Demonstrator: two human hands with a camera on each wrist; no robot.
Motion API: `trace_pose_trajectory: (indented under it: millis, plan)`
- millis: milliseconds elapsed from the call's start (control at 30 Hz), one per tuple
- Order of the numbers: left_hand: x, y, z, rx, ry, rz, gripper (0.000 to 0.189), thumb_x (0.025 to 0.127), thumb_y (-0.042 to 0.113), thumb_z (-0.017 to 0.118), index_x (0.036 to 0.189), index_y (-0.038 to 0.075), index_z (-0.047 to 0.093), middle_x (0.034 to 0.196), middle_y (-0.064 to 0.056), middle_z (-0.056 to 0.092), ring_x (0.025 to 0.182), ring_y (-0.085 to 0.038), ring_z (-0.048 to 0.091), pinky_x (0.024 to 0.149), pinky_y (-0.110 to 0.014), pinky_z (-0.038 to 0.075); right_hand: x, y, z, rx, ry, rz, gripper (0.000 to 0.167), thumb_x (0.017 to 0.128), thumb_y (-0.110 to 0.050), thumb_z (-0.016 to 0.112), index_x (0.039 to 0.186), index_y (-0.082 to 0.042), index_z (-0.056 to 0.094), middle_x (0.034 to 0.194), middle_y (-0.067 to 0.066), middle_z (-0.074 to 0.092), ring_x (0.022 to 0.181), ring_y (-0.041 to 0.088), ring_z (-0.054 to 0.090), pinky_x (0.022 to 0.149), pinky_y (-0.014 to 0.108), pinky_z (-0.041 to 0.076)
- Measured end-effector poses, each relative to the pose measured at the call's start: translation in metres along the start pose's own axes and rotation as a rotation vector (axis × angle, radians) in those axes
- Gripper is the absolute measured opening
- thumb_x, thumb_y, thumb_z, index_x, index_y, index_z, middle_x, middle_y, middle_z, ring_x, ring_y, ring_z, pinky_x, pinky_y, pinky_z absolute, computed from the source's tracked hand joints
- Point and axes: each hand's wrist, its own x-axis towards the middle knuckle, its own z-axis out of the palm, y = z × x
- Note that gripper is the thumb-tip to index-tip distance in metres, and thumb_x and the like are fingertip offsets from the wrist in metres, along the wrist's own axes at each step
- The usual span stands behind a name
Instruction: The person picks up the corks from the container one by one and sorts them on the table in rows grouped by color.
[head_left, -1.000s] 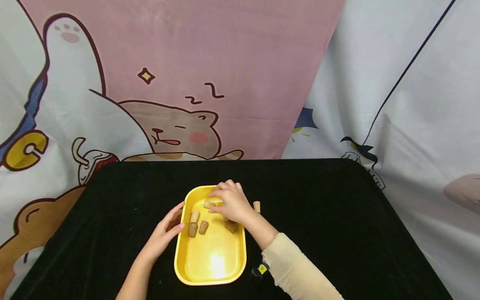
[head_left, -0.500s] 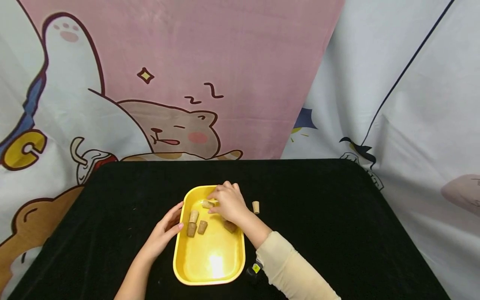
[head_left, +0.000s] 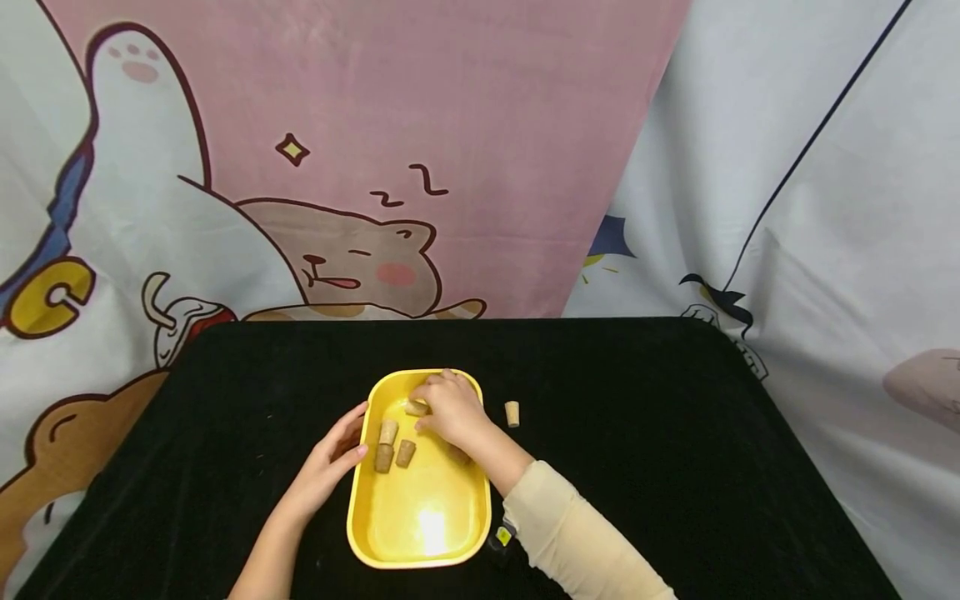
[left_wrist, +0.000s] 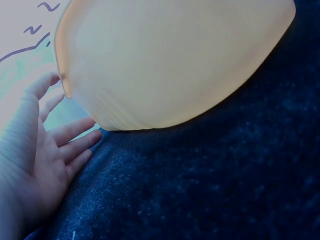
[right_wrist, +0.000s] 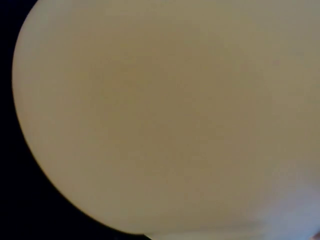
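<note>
A yellow plastic tray (head_left: pixel 420 533) lies on the black cloth with several tapered corks inside. My left hand (head_left: pixel 330 462) rests against its left side, fingers loosely extended along the outer wall and thumb at the rim. In the left wrist view, that hand (left_wrist: pixel 50 155) touches the tray (left_wrist: pixel 165 65) with its fingertips. My right hand (head_left: pixel 453 412) reaches into the far part of the tray. Its thumb and forefinger are around a pale cork (head_left: pixel 416 409); whether they pinch it is unclear. The right wrist view shows mostly a blurred pale surface.
A pale cork (head_left: pixel 388 432), a brown cork (head_left: pixel 384 458) and another brown cork (head_left: pixel 406 454) lie at the tray's left. A pale cork (head_left: pixel 512 414) stands on the black cloth (head_left: pixel 637 467) outside the tray. A dark device (head_left: pixel 501 537) sits at my right sleeve.
My right hand has lowered deeper into the tray, its fingers closing in on the pale cork. It now covers more of the brown cork on the right. My left hand stays put.
</note>
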Motion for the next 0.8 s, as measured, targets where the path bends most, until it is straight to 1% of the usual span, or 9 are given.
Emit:
trace_pose_trajectory:
  millis: [133, 267, 433, 600, 700, 800]
  plan:
    - [0.0007, -0.0009, -0.0005, 0.006, 0.000, 0.013, 0.055, 0.099, 0.010, 0.050, 0.150, 0.013, 0.030, 0.144, -0.022, 0.041, 0.125, -0.040, 0.044, 0.092, -0.021, 0.041, 0.0020, -0.0015, 0.0020, -0.017, 0.016, -0.005, 0.036, 0.077, -0.032, 0.079, 0.111, -0.021, 0.072, 0.107, -0.006, 0.067, 0.096, 0.016, 0.050, 0.091, 0.033, 0.038]
    - [0.0008, -0.0007, -0.0002, 0.014, 0.003, 0.005, 0.055, 0.099, 0.011, 0.050, 0.150, 0.014, 0.030, 0.144, -0.022, 0.041, 0.125, -0.039, 0.044, 0.092, -0.021, 0.041, 0.0027, -0.0035, 0.0032, -0.028, 0.012, -0.003, 0.036, 0.078, -0.030, 0.079, 0.112, -0.020, 0.071, 0.108, -0.005, 0.068, 0.096, 0.018, 0.053, 0.090, 0.034, 0.041]
    - [0.0009, -0.0006, -0.0003, 0.021, 0.008, -0.005, 0.055, 0.099, 0.012, 0.051, 0.150, 0.014, 0.030, 0.144, -0.021, 0.040, 0.126, -0.039, 0.044, 0.092, -0.020, 0.041, 0.0051, -0.0042, 0.0049, -0.014, -0.014, 0.031, 0.034, 0.081, -0.027, 0.078, 0.113, -0.019, 0.070, 0.107, -0.004, 0.068, 0.094, 0.018, 0.056, 0.090, 0.034, 0.044]
    - [0.0012, -0.0009, -0.0013, 0.021, 0.009, -0.006, 0.055, 0.099, 0.012, 0.051, 0.150, 0.015, 0.031, 0.144, -0.021, 0.040, 0.127, -0.038, 0.043, 0.092, -0.019, 0.040, 0.0087, -0.0032, 0.0074, 0.018, -0.021, 0.057, 0.033, 0.079, -0.021, 0.079, 0.111, -0.021, 0.069, 0.099, -0.006, 0.067, 0.088, 0.015, 0.058, 0.085, 0.032, 0.047]
    - [0.0011, -0.0013, -0.0014, 0.021, 0.004, -0.008, 0.055, 0.099, 0.013, 0.051, 0.150, 0.015, 0.030, 0.145, -0.021, 0.040, 0.128, -0.038, 0.042, 0.093, -0.019, 0.039, 0.0095, -0.0024, 0.0082, 0.040, -0.027, 0.058, 0.033, 0.079, -0.019, 0.079, 0.111, -0.022, 0.069, 0.096, -0.006, 0.066, 0.085, 0.014, 0.057, 0.083, 0.031, 0.048]
    - [0.0008, -0.0020, -0.0008, 0.020, 0.007, -0.008, 0.055, 0.099, 0.012, 0.051, 0.150, 0.015, 0.030, 0.145, -0.021, 0.040, 0.127, -0.038, 0.043, 0.092, -0.020, 0.040, 0.0093, -0.0018, 0.0082, 0.049, -0.026, 0.053, 0.035, 0.078, -0.019, 0.079, 0.111, -0.022, 0.069, 0.097, -0.007, 0.066, 0.086, 0.013, 0.058, 0.083, 0.031, 0.048]
